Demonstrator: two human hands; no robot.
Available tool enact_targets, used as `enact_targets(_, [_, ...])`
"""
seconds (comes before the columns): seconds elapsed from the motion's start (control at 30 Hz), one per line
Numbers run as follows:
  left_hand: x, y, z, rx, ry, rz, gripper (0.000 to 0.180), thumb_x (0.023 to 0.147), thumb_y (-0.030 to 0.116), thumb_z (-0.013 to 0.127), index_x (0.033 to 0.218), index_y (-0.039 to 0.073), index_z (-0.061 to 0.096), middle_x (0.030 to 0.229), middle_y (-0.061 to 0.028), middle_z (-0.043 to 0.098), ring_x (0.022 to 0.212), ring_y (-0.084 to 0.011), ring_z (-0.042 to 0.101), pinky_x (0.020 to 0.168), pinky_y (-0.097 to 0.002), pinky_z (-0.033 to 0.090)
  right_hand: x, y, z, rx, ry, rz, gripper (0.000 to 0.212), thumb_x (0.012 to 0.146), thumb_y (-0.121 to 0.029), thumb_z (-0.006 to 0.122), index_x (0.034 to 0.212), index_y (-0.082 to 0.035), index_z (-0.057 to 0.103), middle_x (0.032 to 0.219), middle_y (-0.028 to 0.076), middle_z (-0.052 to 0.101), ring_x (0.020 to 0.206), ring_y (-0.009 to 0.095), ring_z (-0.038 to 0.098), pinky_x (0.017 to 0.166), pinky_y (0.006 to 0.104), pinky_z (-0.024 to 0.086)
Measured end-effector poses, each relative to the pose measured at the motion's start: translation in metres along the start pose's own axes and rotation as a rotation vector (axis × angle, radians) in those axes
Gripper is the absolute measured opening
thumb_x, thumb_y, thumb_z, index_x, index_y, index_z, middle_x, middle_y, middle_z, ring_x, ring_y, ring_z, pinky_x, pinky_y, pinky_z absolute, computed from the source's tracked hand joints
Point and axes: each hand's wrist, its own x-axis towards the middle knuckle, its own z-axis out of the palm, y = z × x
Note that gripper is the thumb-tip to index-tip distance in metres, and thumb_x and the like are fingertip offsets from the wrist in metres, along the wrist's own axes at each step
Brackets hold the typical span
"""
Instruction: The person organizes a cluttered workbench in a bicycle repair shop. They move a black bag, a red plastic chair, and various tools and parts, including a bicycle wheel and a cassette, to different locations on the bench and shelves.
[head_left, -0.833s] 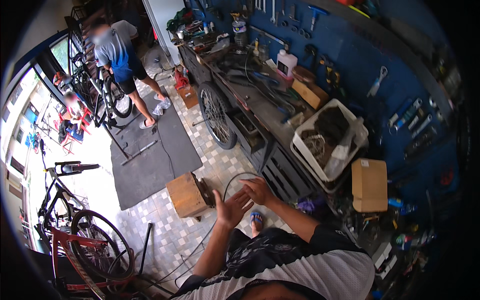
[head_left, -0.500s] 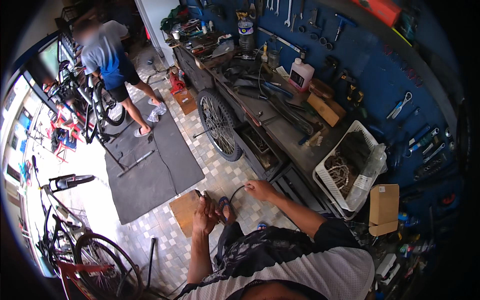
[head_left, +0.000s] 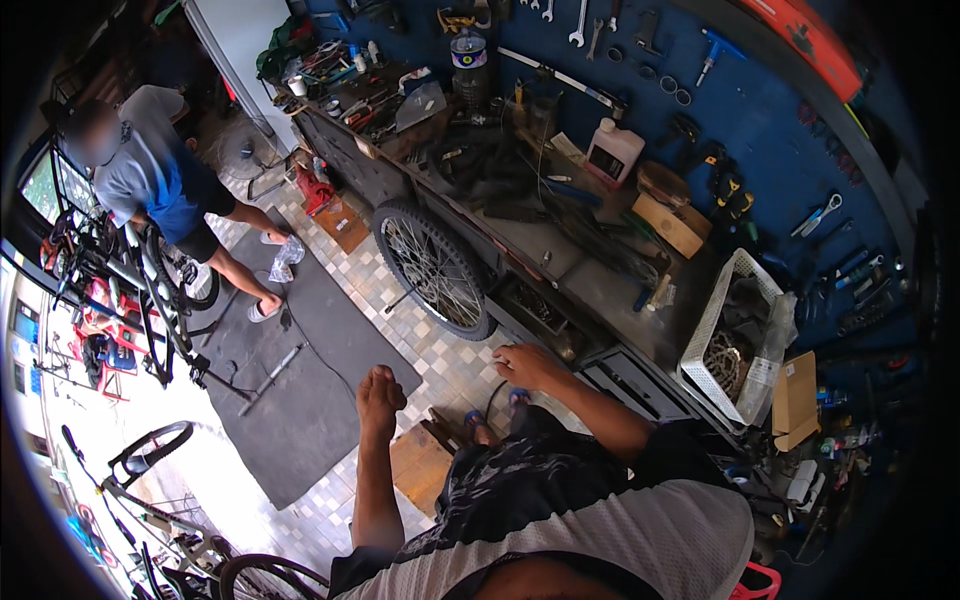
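Note:
My left hand (head_left: 380, 402) is raised above the tiled floor near the corner of the dark mat (head_left: 310, 430). Its fingers are curled closed, and whatever may lie inside the palm is hidden. To its right, my right hand (head_left: 524, 366) reaches forward with fingers stretched out and apart, holding nothing that I can see. It is nearest to a bicycle wheel (head_left: 484, 322) with a knobby tyre that leans against the workbench. Under my hands, a brown wooden board (head_left: 418, 468) lies on the floor beside my sandalled feet.
A workbench (head_left: 600, 300) carries tools, a pinkish jug (head_left: 613, 153) and a white basket (head_left: 702, 372) with chains. Wrenches hang on the blue wall. At the upper left, a person (head_left: 160, 180) stands by a bicycle on a stand. Another bicycle (head_left: 190, 540) is at the lower left.
My left hand has lifted away from the wooden board and closed. My right hand's fingers have opened out from a curl. The view has shifted; the co-worker now appears farther left.

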Motion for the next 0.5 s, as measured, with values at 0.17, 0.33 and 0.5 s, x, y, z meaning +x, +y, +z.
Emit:
enact_targets(0.17, [0.075, -0.002, 0.016, 0.071, 0.022, -0.05, 0.04, 0.115, 0.046, 0.051, 0.09, 0.014, 0.054, 0.061, 0.0058, 0.041, 0.05, -0.0076, 0.035, 0.047, -0.027, 0.029, 0.011, 0.033, -0.015, 0.038, 0.071, 0.07, 0.036, 0.099, -0.035, 0.068, 0.124, -0.009, 0.073, 0.103, 0.017, 0.08, 0.098, 0.038, 0.076, 0.086, 0.0484, 0.059])
enact_targets(0.33, [0.134, 0.002, 0.074, 0.105, -0.081, -0.146, 0.054, 0.113, 0.051, 0.052, 0.074, 0.013, 0.049, 0.057, 0.0034, 0.041, 0.047, -0.0094, 0.035, 0.046, -0.0292, 0.029, 0.037, 0.053, -0.046, 0.17, 0.105, 0.193, 0.038, 0.1, -0.036, 0.07, 0.125, -0.007, 0.072, 0.102, 0.018, 0.08, 0.097, 0.038, 0.077, 0.084, 0.0476, 0.06])
enact_targets(0.5, [0.207, 0.033, 0.12, 0.405, -0.12, 0.038, 0.067, 0.112, 0.058, 0.049, 0.063, 0.012, 0.048, 0.055, -0.0035, 0.049, 0.049, -0.0134, 0.044, 0.05, -0.0298, 0.034, 0.07, 0.056, -0.069, 0.257, 0.143, 0.155, 0.037, 0.1, -0.034, 0.069, 0.127, -0.008, 0.072, 0.104, 0.017, 0.079, 0.096, 0.037, 0.077, 0.085, 0.0462, 0.059])
